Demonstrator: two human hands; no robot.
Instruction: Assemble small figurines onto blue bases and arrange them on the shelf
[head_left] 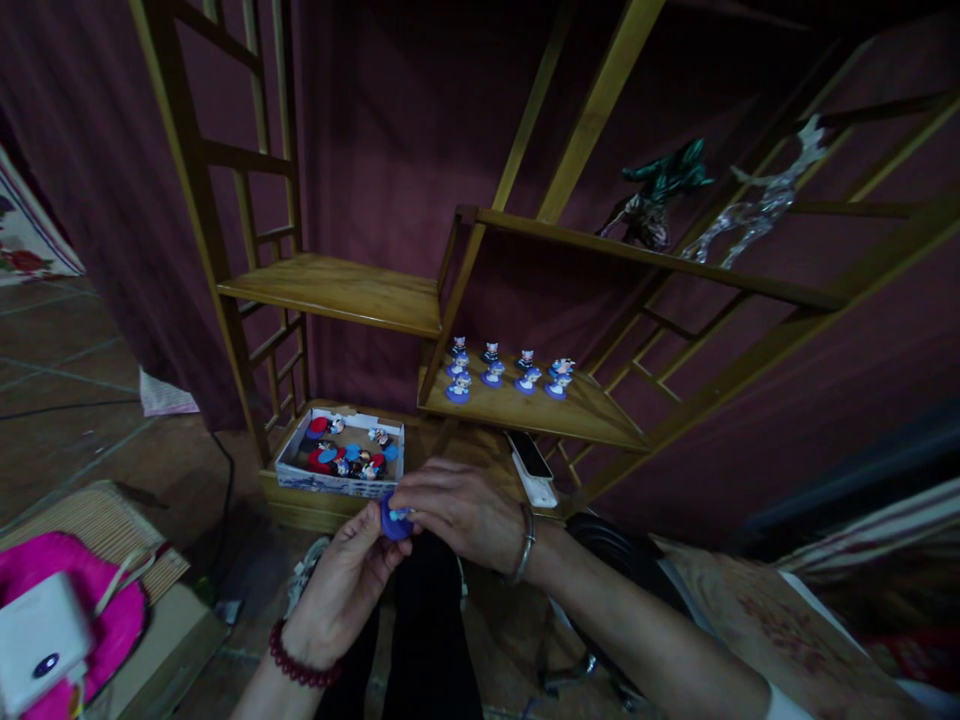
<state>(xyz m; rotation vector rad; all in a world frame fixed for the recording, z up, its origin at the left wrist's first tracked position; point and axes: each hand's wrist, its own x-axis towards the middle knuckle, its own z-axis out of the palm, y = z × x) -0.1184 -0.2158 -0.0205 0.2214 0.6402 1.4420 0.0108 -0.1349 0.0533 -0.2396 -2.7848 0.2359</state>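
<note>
A small figurine with a round purple base is between my two hands, in front of the shelf unit. My left hand pinches the edge of the base from the left. From the right, the fingers of my right hand close on the figurine's upper part and hide most of it. Just beyond my hands, an open white box holds several figurines with red, blue and black parts. Rows of small figurines, the front ones on purple bases, stand upright on the low wooden shelf.
A black phone and a white device lie right of my hands. A higher shelf holds a green sculpture and a clear deer figure. Left are a pink mat and a white appliance. Wooden posts frame the shelves.
</note>
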